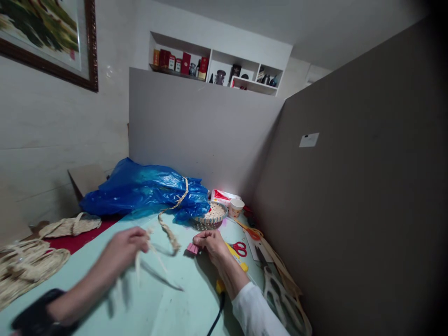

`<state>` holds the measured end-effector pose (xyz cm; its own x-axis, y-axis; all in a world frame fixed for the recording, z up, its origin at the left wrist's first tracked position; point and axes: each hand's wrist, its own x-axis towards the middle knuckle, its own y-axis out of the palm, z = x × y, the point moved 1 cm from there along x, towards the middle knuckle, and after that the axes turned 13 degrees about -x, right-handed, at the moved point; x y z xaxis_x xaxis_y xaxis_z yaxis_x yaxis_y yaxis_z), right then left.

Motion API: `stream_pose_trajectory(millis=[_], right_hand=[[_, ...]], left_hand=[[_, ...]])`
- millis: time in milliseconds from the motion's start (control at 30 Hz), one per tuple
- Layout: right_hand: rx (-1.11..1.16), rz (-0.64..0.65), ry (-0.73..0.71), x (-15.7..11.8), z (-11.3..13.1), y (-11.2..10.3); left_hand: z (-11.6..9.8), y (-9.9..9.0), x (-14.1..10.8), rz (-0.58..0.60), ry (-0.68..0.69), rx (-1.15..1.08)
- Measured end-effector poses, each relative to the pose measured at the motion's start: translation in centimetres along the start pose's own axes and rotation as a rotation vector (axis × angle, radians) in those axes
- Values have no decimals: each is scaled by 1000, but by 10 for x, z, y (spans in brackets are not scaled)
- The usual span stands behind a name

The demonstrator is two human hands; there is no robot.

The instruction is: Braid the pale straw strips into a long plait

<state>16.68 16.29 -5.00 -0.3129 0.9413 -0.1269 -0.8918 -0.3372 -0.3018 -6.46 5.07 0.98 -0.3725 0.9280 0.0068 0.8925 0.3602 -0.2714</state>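
Note:
My left hand point(130, 245), smeared by motion, is closed on thin pale straw strands point(138, 267) that dangle over the pale green tabletop point(168, 308). My right hand point(212, 246) pinches a small pink ridged piece point(192, 248) low over the table; its exact kind is unclear. Between the two hands lies the end of a braided straw cord point(168, 233), which runs up and across a blue plastic bag point(150, 189). Just beyond my right hand stands a round woven basket point(210, 218) with a pale inside.
Right of my right hand are red-handled scissors point(240, 249), a yellow tool point(241, 264) with a black cord nearby and large grey-handled scissors point(280, 296). A paper cup point(236, 208) stands by the basket. Woven straw pieces point(28, 268) lie left. Grey partitions point(206, 126) border the table.

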Motion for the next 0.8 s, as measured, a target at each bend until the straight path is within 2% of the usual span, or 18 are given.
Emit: stream_pose_trajectory(millis=[67, 133, 233, 333, 500, 633, 800], right_hand=[[-5, -5, 2, 0, 0, -1], [-7, -5, 9, 1, 0, -1], [-2, -3, 21, 1, 0, 0], [11, -18, 30, 0, 2, 2], [41, -57, 35, 0, 3, 1], [71, -70, 40, 2, 3, 1], [122, -95, 37, -1, 6, 5]], left_hand=[[-1, 36, -4, 191, 39, 80], [0, 64, -8, 302, 66, 169], [0, 86, -7, 390, 98, 261], [0, 93, 4, 437, 92, 291], [8, 99, 21, 393, 90, 276], [12, 93, 25, 337, 75, 276], [7, 89, 28, 311, 25, 322]])
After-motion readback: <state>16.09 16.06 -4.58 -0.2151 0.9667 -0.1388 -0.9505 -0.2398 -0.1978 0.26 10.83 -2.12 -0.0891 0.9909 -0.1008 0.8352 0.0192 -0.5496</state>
